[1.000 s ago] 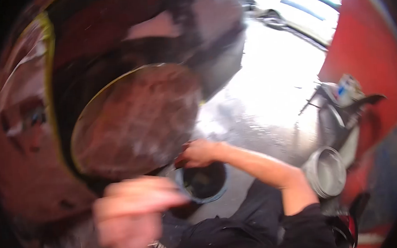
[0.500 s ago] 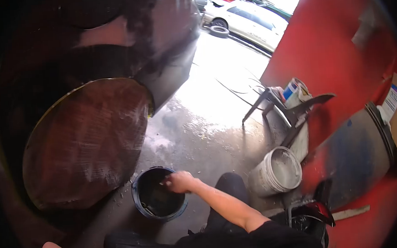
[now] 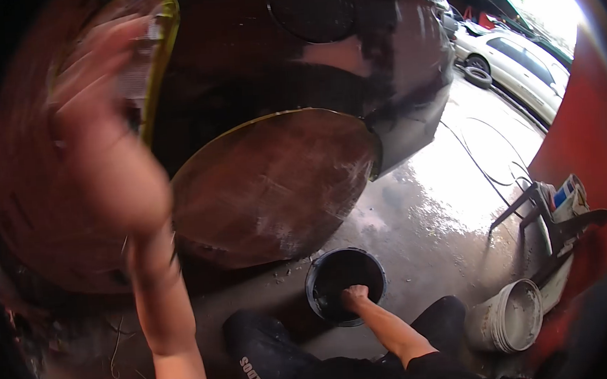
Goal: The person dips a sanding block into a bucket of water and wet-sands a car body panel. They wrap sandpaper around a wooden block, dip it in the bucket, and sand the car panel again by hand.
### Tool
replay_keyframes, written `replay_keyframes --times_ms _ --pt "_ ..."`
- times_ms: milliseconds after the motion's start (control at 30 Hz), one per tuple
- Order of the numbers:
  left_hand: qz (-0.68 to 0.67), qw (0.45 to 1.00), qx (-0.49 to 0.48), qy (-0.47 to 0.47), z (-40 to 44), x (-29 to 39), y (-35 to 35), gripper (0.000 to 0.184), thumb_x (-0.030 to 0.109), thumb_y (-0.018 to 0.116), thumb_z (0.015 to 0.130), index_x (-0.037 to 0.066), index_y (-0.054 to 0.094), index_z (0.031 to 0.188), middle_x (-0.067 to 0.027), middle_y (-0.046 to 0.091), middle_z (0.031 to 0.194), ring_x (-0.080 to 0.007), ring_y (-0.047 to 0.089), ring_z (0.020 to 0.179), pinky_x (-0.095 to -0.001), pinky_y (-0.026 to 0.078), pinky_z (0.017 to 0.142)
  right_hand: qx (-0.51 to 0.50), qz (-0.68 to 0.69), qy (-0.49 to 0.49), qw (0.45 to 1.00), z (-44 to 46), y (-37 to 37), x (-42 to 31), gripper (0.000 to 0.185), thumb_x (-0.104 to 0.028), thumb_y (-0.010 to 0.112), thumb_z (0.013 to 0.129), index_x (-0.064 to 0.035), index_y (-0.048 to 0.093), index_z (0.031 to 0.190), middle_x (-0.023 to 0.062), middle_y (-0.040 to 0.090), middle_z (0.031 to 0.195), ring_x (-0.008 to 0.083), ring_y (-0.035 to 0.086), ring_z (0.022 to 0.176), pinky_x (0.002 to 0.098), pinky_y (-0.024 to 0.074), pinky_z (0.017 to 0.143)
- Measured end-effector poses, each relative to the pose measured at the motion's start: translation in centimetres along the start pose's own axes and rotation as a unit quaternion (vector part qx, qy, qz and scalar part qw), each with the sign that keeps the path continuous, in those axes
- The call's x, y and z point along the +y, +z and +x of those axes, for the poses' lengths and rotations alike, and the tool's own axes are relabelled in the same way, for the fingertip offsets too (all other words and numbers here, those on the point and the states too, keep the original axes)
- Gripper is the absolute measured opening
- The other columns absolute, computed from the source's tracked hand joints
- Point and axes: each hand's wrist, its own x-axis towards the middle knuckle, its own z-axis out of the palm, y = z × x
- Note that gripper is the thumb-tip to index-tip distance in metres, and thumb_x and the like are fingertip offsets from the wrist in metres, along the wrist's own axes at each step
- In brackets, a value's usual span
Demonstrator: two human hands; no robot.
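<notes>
My left hand (image 3: 108, 125) is raised at the upper left, smeared by motion, its fingers stretched out and apart. Behind it is the dark, glossy car body (image 3: 234, 75), with a yellow-edged window-like area (image 3: 158, 59) near the fingers. Whether the hand touches the body I cannot tell. My right hand (image 3: 355, 295) reaches into a black bucket (image 3: 311, 286) on the floor, fingers curled. What it holds, if anything, is hidden in the dark inside. Beyond the bucket is a dull brown rounded panel (image 3: 276, 191) with pale scuffs and a thin yellowish edge.
To the right stand a whitish, smeared bucket (image 3: 489, 327) and a dark plastic chair (image 3: 545, 220) carrying a can (image 3: 568, 194). A hose (image 3: 479, 165) trails over the wet floor (image 3: 422, 196). Farther back are a white car (image 3: 518, 65), a loose tire (image 3: 478, 77) and a red wall (image 3: 583, 103).
My view has swung left. My left hand has come up into sight in front of the car body. My right hand has gone lower into the black bucket.
</notes>
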Motion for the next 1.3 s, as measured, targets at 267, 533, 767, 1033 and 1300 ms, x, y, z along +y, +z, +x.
replay_keyframes --times_ms 267,533,767,1033,1300 --pt "0.098 0.971 -0.154 0.154 1.0 -12.1 15.2 0.04 0.009 0.063 0.103 0.012 0.066 0.143 -0.0106 0.067 0.148 -0.0308 0.057 0.145 -0.047 0.044 0.125 0.334 0.192 -0.01 0.923 -12.5 -25.3 3.6 0.033 -0.036 0.063 0.104 -0.0141 0.081 0.122 0.0233 0.076 0.112 0.0421 0.077 0.102 0.0515 0.0602 0.087" --pt "0.116 0.976 -0.147 0.116 -0.5 -12.0 15.4 0.04 0.012 0.064 0.104 0.009 0.063 0.144 -0.011 0.063 0.152 -0.0336 0.053 0.149 -0.05 0.042 0.126 0.758 0.039 -0.221 0.613 -11.0 -48.9 7.8 0.056 -0.015 0.078 0.092 -0.0256 0.069 0.146 0.0047 0.066 0.141 0.0297 0.064 0.125 0.0468 0.0478 0.105" --pt "0.139 0.975 -0.131 0.115 -0.8 -12.0 15.9 0.042 0.023 0.065 0.104 0.012 0.063 0.144 -0.0104 0.064 0.151 -0.0315 0.054 0.148 -0.049 0.041 0.126 0.769 -0.119 -0.315 0.544 -8.0 -55.4 11.8 0.051 -0.015 0.079 0.092 -0.0265 0.073 0.141 0.0025 0.065 0.145 0.0255 0.063 0.127 0.0449 0.0438 0.11" --pt "0.168 0.965 -0.179 0.089 0.3 -9.3 14.8 0.045 0.022 0.062 0.104 0.003 0.061 0.144 -0.0212 0.062 0.151 -0.04 0.052 0.148 -0.0544 0.035 0.128 0.763 -0.13 -0.348 0.528 -7.7 -57.2 11.4 0.041 -0.02 0.074 0.097 -0.0212 0.076 0.138 0.0042 0.07 0.142 0.028 0.064 0.127 0.0441 0.0415 0.111" --pt "0.153 0.966 -0.185 0.092 0.2 -9.6 14.8 0.047 0.026 0.064 0.104 0.004 0.061 0.145 -0.0198 0.062 0.151 -0.0392 0.052 0.148 -0.0545 0.034 0.128 0.785 -0.103 -0.37 0.487 -7.0 -58.3 8.2 0.048 -0.009 0.073 0.095 -0.0296 0.077 0.138 -0.0015 0.069 0.142 0.0236 0.062 0.127 0.0412 0.0376 0.111"
